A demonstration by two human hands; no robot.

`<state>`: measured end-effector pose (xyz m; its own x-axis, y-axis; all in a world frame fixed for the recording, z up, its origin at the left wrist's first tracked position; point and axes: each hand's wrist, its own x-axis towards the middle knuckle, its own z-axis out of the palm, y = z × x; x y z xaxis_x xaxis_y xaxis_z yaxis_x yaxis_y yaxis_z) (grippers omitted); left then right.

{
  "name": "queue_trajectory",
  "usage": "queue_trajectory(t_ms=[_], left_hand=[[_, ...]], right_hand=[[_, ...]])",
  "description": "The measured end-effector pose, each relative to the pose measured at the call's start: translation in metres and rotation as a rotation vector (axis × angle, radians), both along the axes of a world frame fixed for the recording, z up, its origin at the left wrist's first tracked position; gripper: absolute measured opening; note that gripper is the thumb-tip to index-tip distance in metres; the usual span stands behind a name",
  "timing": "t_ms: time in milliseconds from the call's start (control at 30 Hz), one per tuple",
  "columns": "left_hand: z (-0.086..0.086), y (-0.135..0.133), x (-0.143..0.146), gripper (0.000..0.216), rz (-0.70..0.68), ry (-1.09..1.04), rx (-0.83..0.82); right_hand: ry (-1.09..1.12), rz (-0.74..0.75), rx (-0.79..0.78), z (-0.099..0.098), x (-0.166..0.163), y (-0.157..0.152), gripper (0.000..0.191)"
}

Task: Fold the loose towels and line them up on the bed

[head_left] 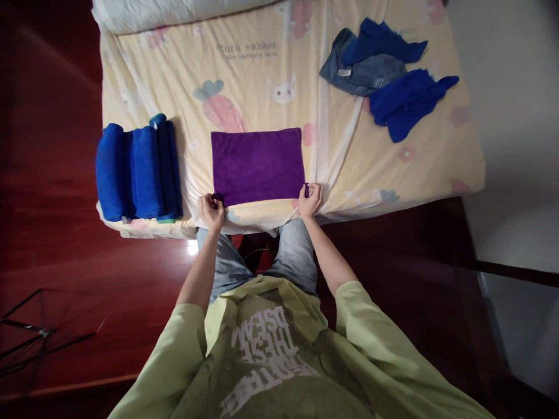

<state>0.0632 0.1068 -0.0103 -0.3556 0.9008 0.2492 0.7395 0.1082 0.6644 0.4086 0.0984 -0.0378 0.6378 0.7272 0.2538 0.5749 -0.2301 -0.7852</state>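
A purple towel (258, 164) lies flat as a rectangle on the bed, close to its front edge. My left hand (212, 210) pinches the towel's near left corner, fingers closed on the cloth. At the near right corner, my right hand (311, 199) grips the fabric in the same way. To the left, several blue towels (146, 171) lie rolled or folded side by side. Crumpled blue cloths (406, 102) and a grey-blue cloth (349, 73) are heaped at the far right of the bed.
The bed (262, 105) has a pale yellow sheet printed with carrots and rabbits. A white rolled bedding piece (166, 13) runs along its far side. A thin black metal stand (41, 333) is on the dark red floor at left; a pale wall (510, 134) borders the right.
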Motion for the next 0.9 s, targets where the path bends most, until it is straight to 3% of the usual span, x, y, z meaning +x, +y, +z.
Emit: queue_trajectory(t_ms=[300,600,900], left_hand=[[0.000,0.000,-0.005,0.034,-0.227,0.037,0.007],[0.014,-0.002,-0.018,0.042,-0.436,0.028,-0.085],[0.016,-0.001,-0.019,0.060,-0.450,0.068,-0.103]], right_hand=[[-0.186,0.268,-0.020,0.003,0.006,-0.002,0.039],[-0.316,0.401,-0.099,0.008,0.011,-0.017,0.053],[-0.380,0.445,-0.141,0.013,0.013,-0.020,0.063]])
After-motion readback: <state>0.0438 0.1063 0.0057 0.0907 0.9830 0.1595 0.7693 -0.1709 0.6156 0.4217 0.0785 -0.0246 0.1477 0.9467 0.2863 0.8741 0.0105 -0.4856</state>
